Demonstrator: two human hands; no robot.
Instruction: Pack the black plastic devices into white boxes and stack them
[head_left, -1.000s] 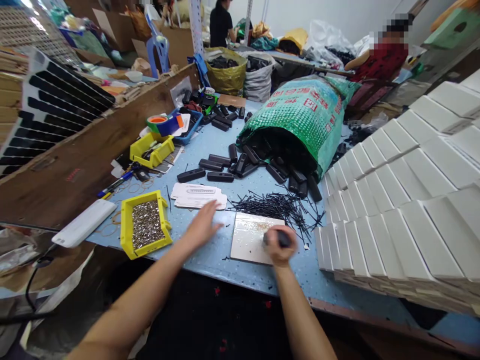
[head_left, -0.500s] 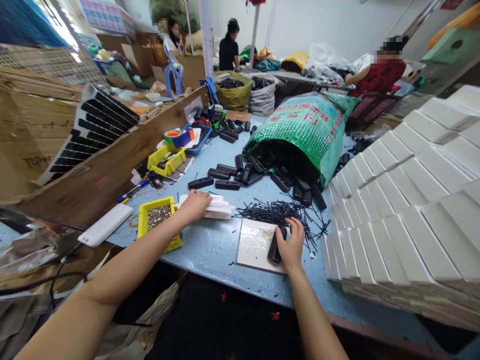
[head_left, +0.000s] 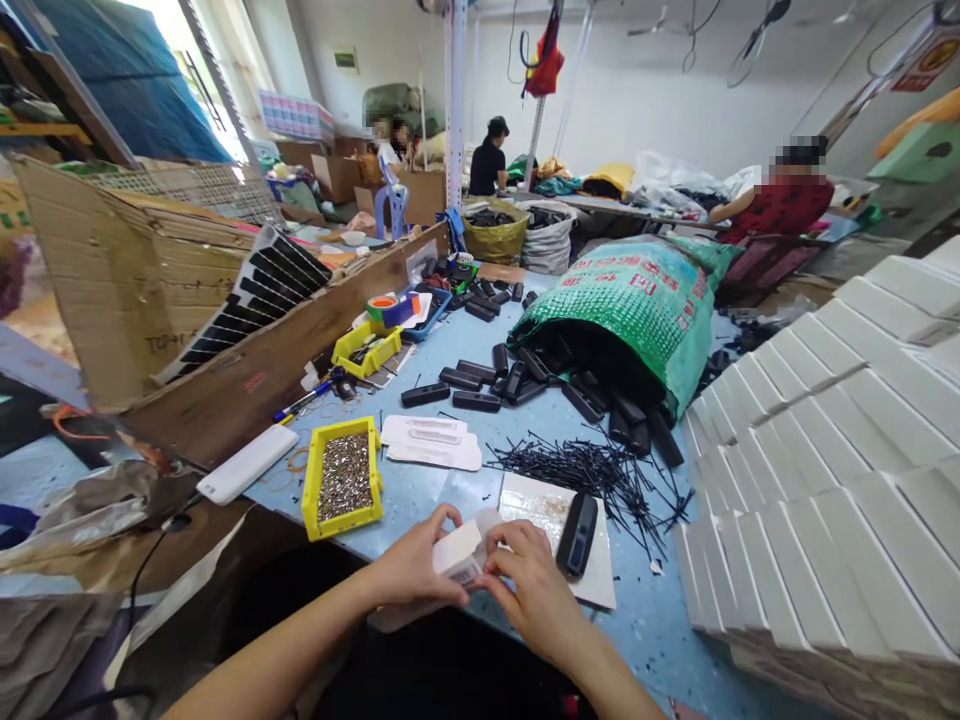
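Note:
My left hand point(head_left: 412, 568) grips a small white cardboard box point(head_left: 459, 550) close to my body, with fingers and thumb on opposite sides. At the box's upper right end, my right hand point(head_left: 529, 580) is closed, its fingertips pinching the flaps; exactly which edge they hold is partly hidden. Just right of that hand, a black oblong device point(head_left: 577, 535) lies on a white square board point(head_left: 529, 492). Behind the board spreads a heap of thin black stick-like pieces point(head_left: 570, 465). Folded-flat white boxes point(head_left: 431, 445) lie on the table beyond my left hand.
A yellow bin point(head_left: 309, 490) of small metal parts stands at left, near a white oblong case point(head_left: 247, 465). Black devices spill from a green sack point(head_left: 630, 310). Stacked white boxes point(head_left: 810, 470) rise at right. A wooden board point(head_left: 255, 390) edges the table. Other people sit farther back.
My left hand has come from the flat boxes toward my body with one box, now opened out. My right hand has let go of the black device and moved left to the box.

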